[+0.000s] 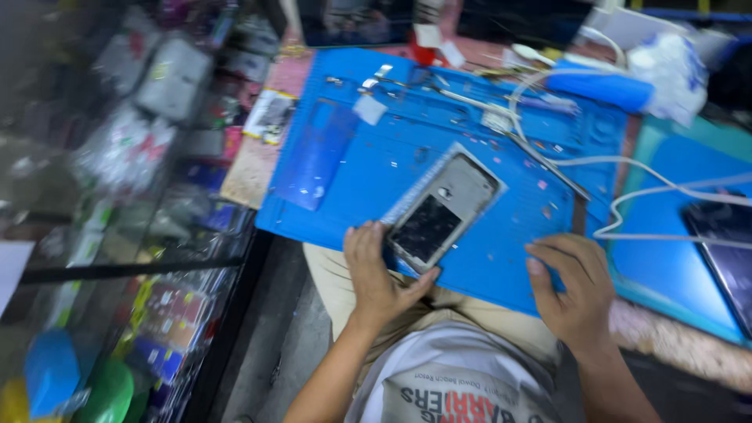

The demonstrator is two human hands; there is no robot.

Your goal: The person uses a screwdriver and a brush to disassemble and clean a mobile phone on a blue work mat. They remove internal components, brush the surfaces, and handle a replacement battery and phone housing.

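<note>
Both hands work low: left hand grips the opened phone (steady it flat), right hand rests released on the blue mat.

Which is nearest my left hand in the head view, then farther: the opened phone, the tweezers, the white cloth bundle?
From the left hand:
1. Opened phone, touching it, on the blue mat.
2. Tweezers, mid-mat, farther up.
3. White cloth bundle, far right corner.

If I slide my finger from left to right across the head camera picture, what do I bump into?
Green and blue round things → left hand → opened phone → right hand → white cable → dark tablet.
</note>
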